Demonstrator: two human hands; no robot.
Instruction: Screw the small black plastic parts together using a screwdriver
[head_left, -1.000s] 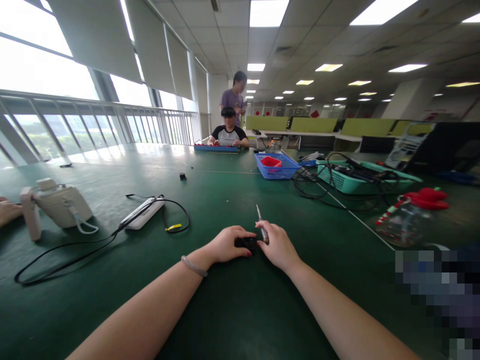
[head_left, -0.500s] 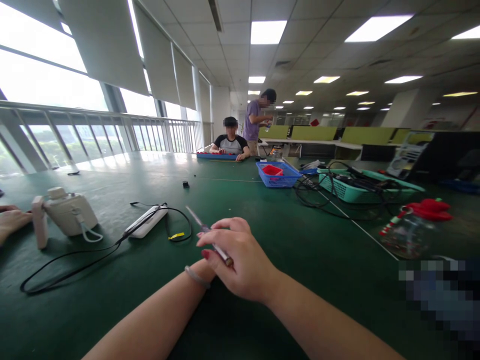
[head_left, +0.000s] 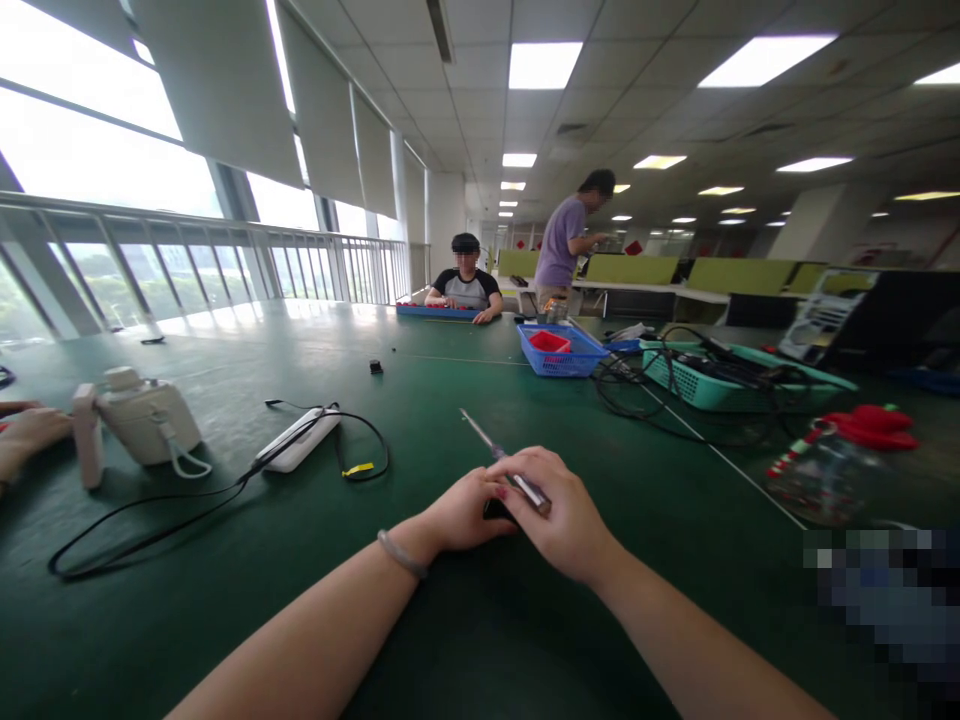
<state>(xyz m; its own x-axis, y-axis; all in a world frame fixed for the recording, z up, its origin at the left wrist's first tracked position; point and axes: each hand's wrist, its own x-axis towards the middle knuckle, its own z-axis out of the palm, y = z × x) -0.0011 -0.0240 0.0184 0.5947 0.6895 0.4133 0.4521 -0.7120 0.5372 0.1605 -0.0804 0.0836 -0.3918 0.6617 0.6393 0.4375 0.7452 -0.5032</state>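
My right hand (head_left: 562,510) is closed around a screwdriver (head_left: 534,494) with a clear handle; its thin metal shaft points forward and to the left, above the table. Beside it my left hand (head_left: 466,508), with a grey bangle (head_left: 401,555) at the wrist, rests low over the green table. Its fingers curl around a small black object (head_left: 497,510), mostly hidden between the two hands. The fingertips of both hands meet or overlap there.
To the left lie a white power bank (head_left: 300,442) with a black cable and a beige bottle (head_left: 150,420), near another person's hand (head_left: 37,440). Blue (head_left: 562,360) and green (head_left: 675,380) baskets stand at right, with a red-lidded jar (head_left: 840,470). Someone sits (head_left: 465,285) across the table.
My right hand has moved right and down with the screwdriver, uncovering my left hand, which has also shifted right. A standing person in the background has moved right.
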